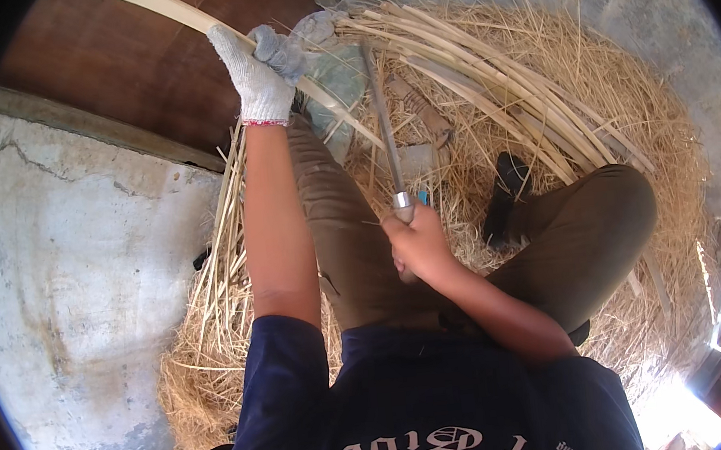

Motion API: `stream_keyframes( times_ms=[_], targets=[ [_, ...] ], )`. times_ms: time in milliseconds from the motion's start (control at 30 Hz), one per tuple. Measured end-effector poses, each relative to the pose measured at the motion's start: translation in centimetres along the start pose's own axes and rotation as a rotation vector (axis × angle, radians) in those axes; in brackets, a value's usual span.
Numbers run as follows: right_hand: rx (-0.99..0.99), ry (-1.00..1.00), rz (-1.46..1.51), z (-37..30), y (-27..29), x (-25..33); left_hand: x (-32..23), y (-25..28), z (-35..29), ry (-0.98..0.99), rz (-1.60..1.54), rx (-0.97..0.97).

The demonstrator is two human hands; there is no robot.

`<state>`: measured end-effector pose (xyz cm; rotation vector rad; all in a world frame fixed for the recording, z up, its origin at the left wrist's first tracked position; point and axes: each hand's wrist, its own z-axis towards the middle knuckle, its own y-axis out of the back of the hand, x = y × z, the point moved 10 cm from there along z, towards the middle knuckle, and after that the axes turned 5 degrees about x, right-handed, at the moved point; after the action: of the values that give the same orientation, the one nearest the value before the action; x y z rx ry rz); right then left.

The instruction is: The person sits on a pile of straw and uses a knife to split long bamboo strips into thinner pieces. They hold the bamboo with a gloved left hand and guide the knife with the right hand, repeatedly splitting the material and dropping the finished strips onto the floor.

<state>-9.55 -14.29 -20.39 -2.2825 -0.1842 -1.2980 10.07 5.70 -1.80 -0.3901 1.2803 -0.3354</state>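
My left hand (259, 77), in a white knitted glove with grey fingers, is wrapped round a long pale strip of split bamboo or wood (159, 8). The strip slants from the upper left, through the glove, down to a point near the blade. In my bare right hand (421, 243) is a long knife (383, 114) with a wooden handle and a metal collar, gripped by the handle. Its narrow blade points away from me, with the strip's lower end close beside it. Whether the two touch, I cannot tell.
Bundled pale strips (484, 65) lie at the far right on a thick bed of shavings (627, 112). More thin strips (226, 229) lean left of my leg. A small block (417, 160) sits between my legs. Concrete walls (77, 252) and a brown panel (121, 83) surround me.
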Motion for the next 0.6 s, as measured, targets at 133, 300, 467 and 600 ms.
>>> stream_keyframes(
  times_ms=[133,300,467,600],
  targets=[
    [0.021,-0.173,0.076,0.3,0.0,-2.3,-0.2,0.2,-0.1,-0.013,0.011,-0.040],
    [-0.023,-0.009,0.131,-0.4,-0.4,-0.3,0.0,-0.3,0.1,-0.046,0.025,-0.042],
    [0.026,-0.186,0.209,0.0,-0.3,-2.0,-0.3,0.7,0.2,-0.063,0.063,-0.155],
    [-0.069,0.063,0.205,-0.2,0.7,0.8,-0.5,1.1,-0.1,-0.089,0.069,-0.190]
  ],
)
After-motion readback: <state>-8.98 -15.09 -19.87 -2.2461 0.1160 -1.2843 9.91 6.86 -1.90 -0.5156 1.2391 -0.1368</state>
